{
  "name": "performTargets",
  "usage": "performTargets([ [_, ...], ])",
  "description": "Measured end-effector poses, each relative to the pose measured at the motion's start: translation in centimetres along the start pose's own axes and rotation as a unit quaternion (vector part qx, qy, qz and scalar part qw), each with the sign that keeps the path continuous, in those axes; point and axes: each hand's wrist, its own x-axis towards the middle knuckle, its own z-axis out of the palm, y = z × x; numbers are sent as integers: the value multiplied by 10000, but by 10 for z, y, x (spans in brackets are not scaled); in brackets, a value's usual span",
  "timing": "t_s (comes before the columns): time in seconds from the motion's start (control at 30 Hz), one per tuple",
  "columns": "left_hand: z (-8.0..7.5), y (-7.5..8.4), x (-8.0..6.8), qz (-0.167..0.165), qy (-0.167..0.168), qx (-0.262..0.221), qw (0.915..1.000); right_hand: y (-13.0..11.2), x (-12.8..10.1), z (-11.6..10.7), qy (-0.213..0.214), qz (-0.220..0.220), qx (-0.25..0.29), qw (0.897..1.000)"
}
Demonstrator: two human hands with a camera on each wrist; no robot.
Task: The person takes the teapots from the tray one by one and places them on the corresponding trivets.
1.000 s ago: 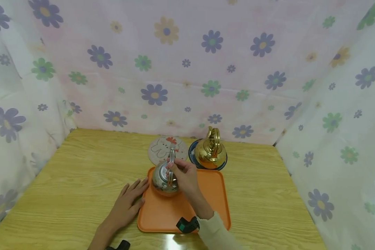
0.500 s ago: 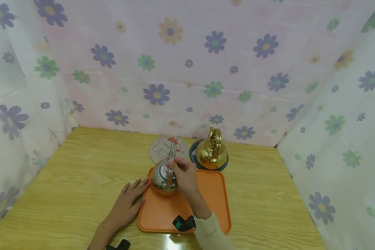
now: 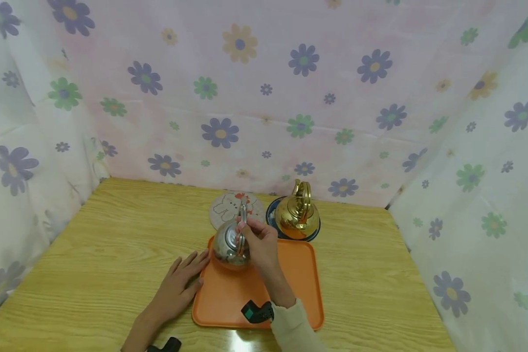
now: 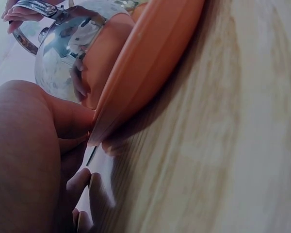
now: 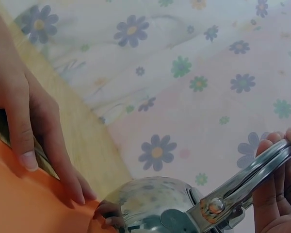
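Note:
A shiny silver kettle (image 3: 229,248) is over the far left part of an orange tray (image 3: 292,276). My right hand (image 3: 258,243) grips its upright metal handle (image 3: 244,217) from the right. The right wrist view shows the fingers (image 5: 276,191) curled round the handle (image 5: 250,180) above the kettle's body (image 5: 153,200). My left hand (image 3: 180,282) lies flat on the table, fingers straight, touching the tray's left rim (image 4: 150,63). I cannot tell whether the kettle's base touches the tray.
A gold kettle (image 3: 297,213) stands on a dark blue coaster (image 3: 270,215) just beyond the tray. Left of it lies a round bunny-print mat (image 3: 226,208). The wooden table (image 3: 114,234) is walled on three sides by flowered cloth (image 3: 264,98).
The silver kettle has risen slightly and shifted a little toward the far side in my right hand. My left hand stays flat against the tray's edge.

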Motion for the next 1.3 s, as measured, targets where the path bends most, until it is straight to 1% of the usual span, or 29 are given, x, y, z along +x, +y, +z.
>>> performTargets([
  [0.2, 0, -1, -1, 30, 22, -11, 10000, -1, 2, 0, 49, 46, -27, 10000],
  [0.53, 0, 2, 1, 227, 173, 79, 9996, -2, 6, -1, 114, -19, -129, 9998],
  [0.67, -1, 3, 1, 196, 194, 81, 9996, -1, 9, -1, 183, 10, -183, 9997],
  [0.77, -1, 3, 1, 155, 161, 69, 9997, -1, 12, -1, 210, 3, -90, 9997],
  [0.9, 0, 0, 0, 83, 68, 39, 9999, -2, 14, -1, 234, -19, -17, 9997],
  [1.0, 2, -2, 0, 74, 58, 43, 9999, -2, 16, -2, 238, -12, -13, 9997],
  [1.1, 2, -2, 0, 122, 100, 51, 9999, -1, 17, -2, 230, 10, -40, 9997],
  [1.3, 0, 0, 0, 66, 65, 51, 9999, -1, 18, -1, 244, 72, -160, 9995],
])
